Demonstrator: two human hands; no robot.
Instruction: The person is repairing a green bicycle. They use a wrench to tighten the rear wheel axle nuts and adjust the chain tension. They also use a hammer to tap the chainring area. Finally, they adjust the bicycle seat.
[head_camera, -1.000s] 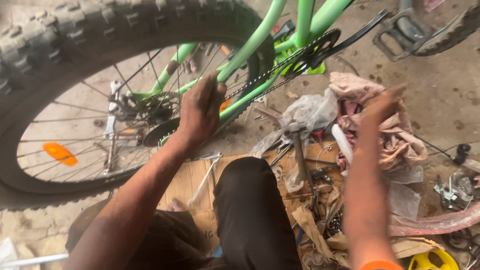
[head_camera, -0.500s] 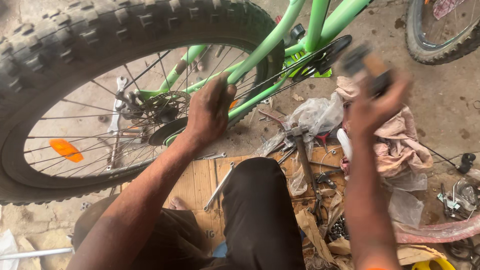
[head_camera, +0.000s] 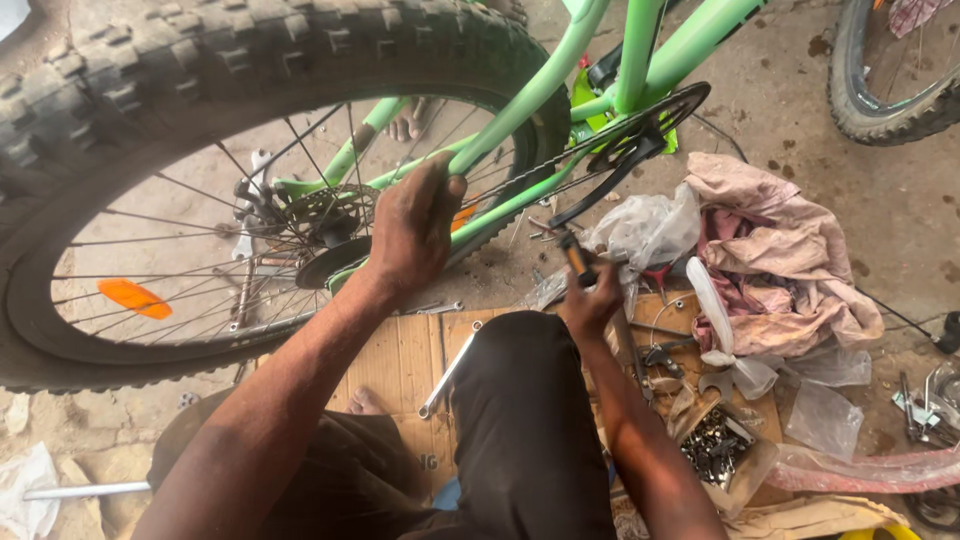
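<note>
The left hand (head_camera: 415, 225) is clamped on the stiff green frame (head_camera: 520, 105), a sound rigid hold, while the right hand (head_camera: 590, 300) grips a light tool (head_camera: 575, 257).

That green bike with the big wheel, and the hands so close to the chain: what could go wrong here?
Three risks, I think:
1. The left hand grips the frame beside the chain and spokes; if the wheel turns, fingers could be pinched.
2. The right hand holds a tool close to the knee; a slip might jab it.
3. Small parts in the box and a wrench on the cardboard lie near a bare foot.
</note>
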